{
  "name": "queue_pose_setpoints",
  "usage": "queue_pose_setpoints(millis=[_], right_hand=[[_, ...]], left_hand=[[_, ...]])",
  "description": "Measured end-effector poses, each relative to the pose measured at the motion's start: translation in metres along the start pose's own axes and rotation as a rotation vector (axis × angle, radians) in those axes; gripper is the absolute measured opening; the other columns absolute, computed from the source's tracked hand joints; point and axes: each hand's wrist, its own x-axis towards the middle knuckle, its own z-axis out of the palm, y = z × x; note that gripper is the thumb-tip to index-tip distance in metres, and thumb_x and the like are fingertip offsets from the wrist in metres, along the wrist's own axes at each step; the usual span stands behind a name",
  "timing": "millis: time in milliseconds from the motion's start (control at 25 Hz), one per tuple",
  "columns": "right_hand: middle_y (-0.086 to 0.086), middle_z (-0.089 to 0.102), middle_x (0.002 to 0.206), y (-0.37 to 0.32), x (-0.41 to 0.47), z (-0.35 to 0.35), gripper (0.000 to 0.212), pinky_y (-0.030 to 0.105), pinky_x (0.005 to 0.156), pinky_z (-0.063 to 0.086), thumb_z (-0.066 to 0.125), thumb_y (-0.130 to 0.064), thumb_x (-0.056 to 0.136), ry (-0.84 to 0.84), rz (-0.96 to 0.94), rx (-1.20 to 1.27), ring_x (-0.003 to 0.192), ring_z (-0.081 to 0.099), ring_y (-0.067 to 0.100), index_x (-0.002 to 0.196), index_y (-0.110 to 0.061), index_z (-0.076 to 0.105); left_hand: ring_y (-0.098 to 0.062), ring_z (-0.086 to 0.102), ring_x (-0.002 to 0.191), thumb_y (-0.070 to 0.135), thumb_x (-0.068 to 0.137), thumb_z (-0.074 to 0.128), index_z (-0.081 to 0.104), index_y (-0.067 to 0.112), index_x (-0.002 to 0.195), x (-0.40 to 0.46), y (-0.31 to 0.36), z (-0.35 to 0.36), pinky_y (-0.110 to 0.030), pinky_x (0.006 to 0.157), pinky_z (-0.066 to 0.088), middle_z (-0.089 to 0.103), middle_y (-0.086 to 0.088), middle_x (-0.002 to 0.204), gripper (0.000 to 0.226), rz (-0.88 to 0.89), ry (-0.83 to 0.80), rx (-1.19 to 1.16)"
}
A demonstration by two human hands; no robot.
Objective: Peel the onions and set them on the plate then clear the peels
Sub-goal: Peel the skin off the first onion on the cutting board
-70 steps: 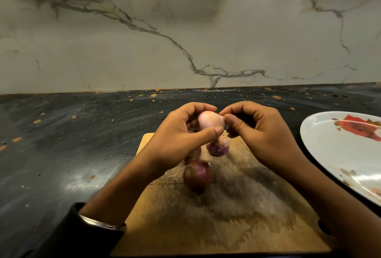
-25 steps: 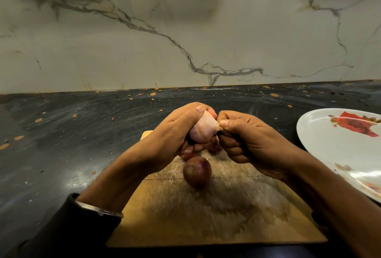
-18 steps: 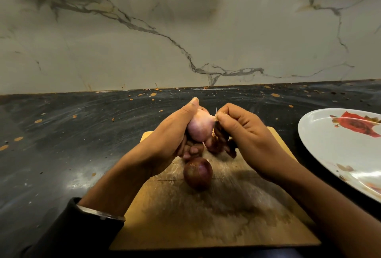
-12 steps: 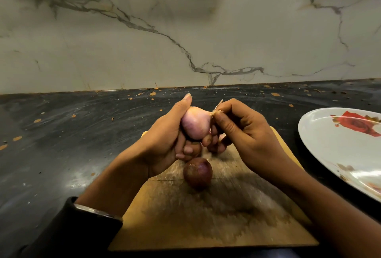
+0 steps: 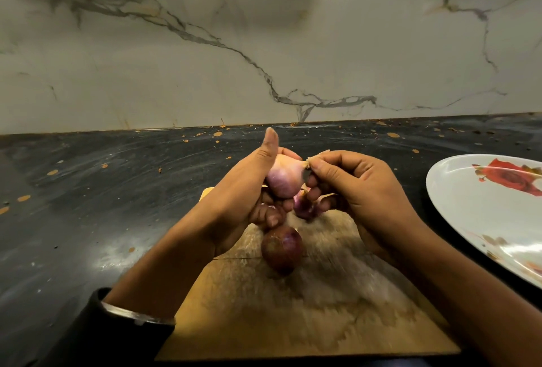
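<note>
Onion (image 5: 283, 180): held above the board (image 5: 308, 308) in the left hand (image 5: 243, 199), thumb now raised off it. Right hand (image 5: 355, 187) pinches the tip, a skin scrap newly lifted; peeling nearly done. Unpeeled onion (image 5: 281, 249) on board. Plate (image 5: 475, 205) right, without onions.

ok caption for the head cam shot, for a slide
Left hand holds a pale onion while right hand pinches its tip; an unpeeled onion sits on the cutting board.

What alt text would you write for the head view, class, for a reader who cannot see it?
A left hand holds a pale onion above a wooden board while the right hand pinches its tip. A darker onion lies on the board; a plate sits right.
</note>
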Motion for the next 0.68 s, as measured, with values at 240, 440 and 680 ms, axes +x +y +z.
queue_pose_setpoints(millis=[240,440,680], right_hand=[[0.004,0.071,0.071,-0.003,-0.001,-0.003,0.008,0.031,0.059,0.060,0.065,-0.011,0.093,0.062,-0.028,-0.089,0.065,0.071,0.020,0.093,-0.009,0.072],[0.004,0.067,0.071,-0.006,-0.001,-0.006,0.013,0.026,0.051,0.055,0.058,-0.010,0.099,0.020,-0.029,-0.136,0.061,0.069,0.021,0.090,-0.006,0.067],[-0.005,0.052,0.052,-0.007,0.000,-0.014,0.037,0.030,0.052,0.038,0.048,-0.028,0.093,-0.094,-0.083,-0.540,0.050,0.046,0.008,0.057,-0.021,0.058]], left_hand=[[-0.017,0.049,0.061,0.051,0.094,0.047,0.055,0.002,0.105,-0.002,0.001,0.000,-0.025,0.045,0.037,0.054,-0.012,0.082,0.050,0.010,-0.009,0.087],[-0.012,0.044,0.048,0.050,0.100,0.042,0.056,-0.002,0.100,-0.003,0.003,0.001,-0.023,0.040,0.028,0.057,-0.004,0.069,0.054,0.011,0.023,0.115],[-0.014,0.033,0.043,0.053,0.101,0.036,0.061,-0.009,0.088,-0.001,0.002,-0.003,-0.022,0.041,0.022,0.050,-0.014,0.062,0.068,-0.028,0.114,0.098]])
